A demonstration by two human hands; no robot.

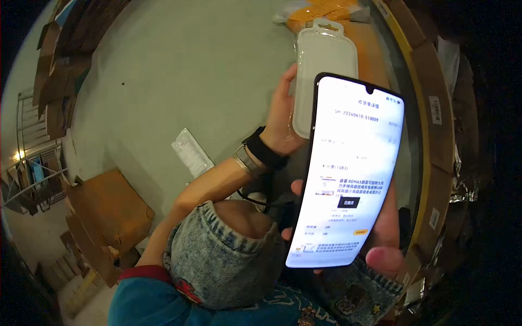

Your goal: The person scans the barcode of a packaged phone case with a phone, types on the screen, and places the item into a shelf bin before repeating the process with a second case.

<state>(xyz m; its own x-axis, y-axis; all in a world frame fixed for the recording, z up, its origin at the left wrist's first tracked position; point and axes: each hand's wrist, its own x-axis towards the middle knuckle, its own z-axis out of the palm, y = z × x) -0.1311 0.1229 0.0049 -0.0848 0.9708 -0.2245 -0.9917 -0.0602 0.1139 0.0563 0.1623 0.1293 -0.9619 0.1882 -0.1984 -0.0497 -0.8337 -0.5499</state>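
My right hand [387,228] is wrapped round a smartphone [353,157], its bright screen facing me with lines of text, small product pictures and a dark pop-up label. Behind the phone, my left hand [283,122] grips a white blister pack [326,57] with a hanging hole at its top. The thumb lies along the pack's left edge, and its other fingers are hidden. The phone covers the pack's lower right part. A black band and a metal bracelet circle my left wrist.
A white packet [192,153] lies on the pale floor [179,70] beyond my left forearm. An open cardboard box [111,204] stands at the left, near a wire rack [38,168]. Orange plastic packaging [312,16] lies at the top. Cardboard boxes [432,108] line the right side.
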